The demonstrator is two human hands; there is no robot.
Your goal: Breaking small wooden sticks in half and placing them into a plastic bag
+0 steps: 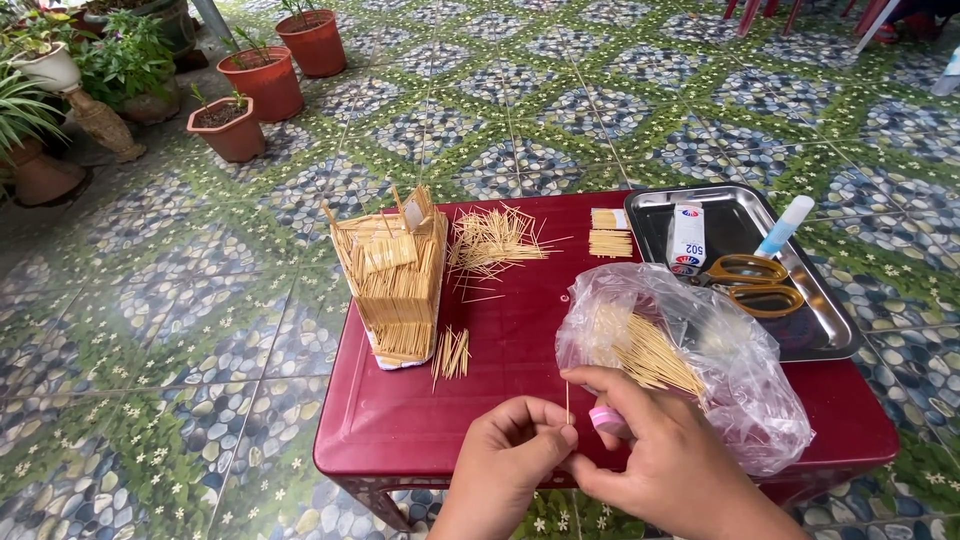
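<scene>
1. Fingers of both your hands are meeting at the near edge of the red surface (pixel 420 420): your left hand (pixel 505 455) is pinching the lower end of a single thin wooden stick (pixel 567 400), holding it upright, while your right hand (pixel 660 450) is closing around a small pink-capped tube (pixel 605 418) pressed right beside that stick.
2. You are, by the look of it, preparing one stick with the tube before it goes onto the model.
3. Just beyond your right fingers, the clear plastic bag (pixel 740 370) of sticks is lying open; farther out, the metal tray (pixel 830 325) is carrying scissors (pixel 755 280).
4. Well ahead of your left fingers, the stick-built house (pixel 393 275) is standing, with a loose heap of sticks (pixel 492 240) beside it.
5. Judging from this, placing calls for a steady pinch and a clean reach forward-left.
</scene>
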